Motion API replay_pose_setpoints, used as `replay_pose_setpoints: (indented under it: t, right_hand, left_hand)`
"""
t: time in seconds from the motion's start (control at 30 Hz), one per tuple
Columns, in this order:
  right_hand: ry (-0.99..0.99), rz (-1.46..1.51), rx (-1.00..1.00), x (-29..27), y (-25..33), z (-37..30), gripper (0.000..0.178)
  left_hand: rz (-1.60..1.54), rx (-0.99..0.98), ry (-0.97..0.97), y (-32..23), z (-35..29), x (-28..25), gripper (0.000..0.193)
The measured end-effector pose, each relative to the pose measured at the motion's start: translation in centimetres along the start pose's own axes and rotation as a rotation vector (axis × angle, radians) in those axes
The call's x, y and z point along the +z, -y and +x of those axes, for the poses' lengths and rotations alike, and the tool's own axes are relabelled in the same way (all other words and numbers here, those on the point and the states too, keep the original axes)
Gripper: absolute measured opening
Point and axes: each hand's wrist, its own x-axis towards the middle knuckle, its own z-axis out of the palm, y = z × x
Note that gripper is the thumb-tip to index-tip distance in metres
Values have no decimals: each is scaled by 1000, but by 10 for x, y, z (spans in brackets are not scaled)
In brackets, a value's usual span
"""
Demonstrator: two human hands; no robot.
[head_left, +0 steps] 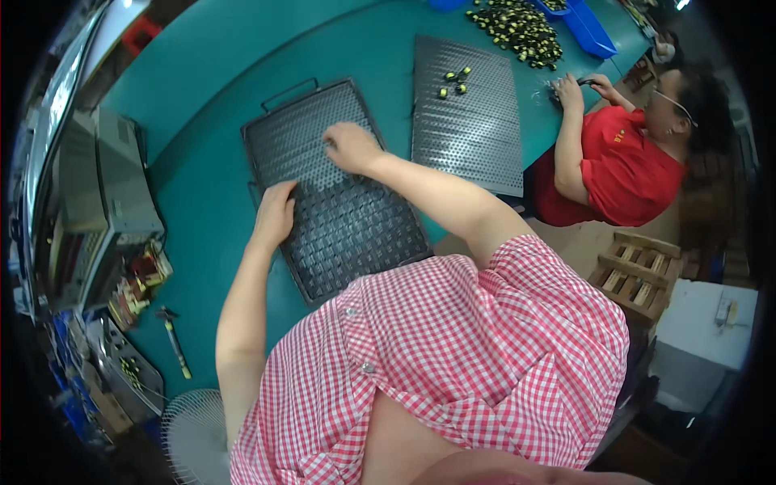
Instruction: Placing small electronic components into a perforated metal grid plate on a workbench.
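Note:
A dark rectangular tray [267, 153] with a wire handle at its far end lies on the green table before me. Its far part shows a bare perforated surface [295, 137]; rows of small black parts [352, 230] fill the nearer part. My right hand [353, 148] is over the far part, fingers curled in a pinch; anything between them is too small to make out. Along the tray's left edge rests my left hand [276, 212], fingers loosely extended at the border of the black rows, with nothing visible in it.
Right of the tray lies a perforated metal plate [465, 121] with several yellow-and-black pieces [455, 78]. Behind it are a pile of similar pieces [517, 32] and a blue bin [588, 31]. A person in red [622, 170] works at right. A hammer [175, 343] and fan [194, 428] are at left.

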Motion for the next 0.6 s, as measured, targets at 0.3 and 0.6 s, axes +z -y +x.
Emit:
replay_pose_setpoints:
  t: [0.3, 0.6]
  right_hand:
    - [-600, -343, 317, -110, -158, -31, 19]
    - [-130, -526, 254, -114, -201, -44, 18]
  left_hand:
    - [143, -58, -260, -48, -24, 22, 30]
    - [77, -9, -304, -119, 6, 59, 22]
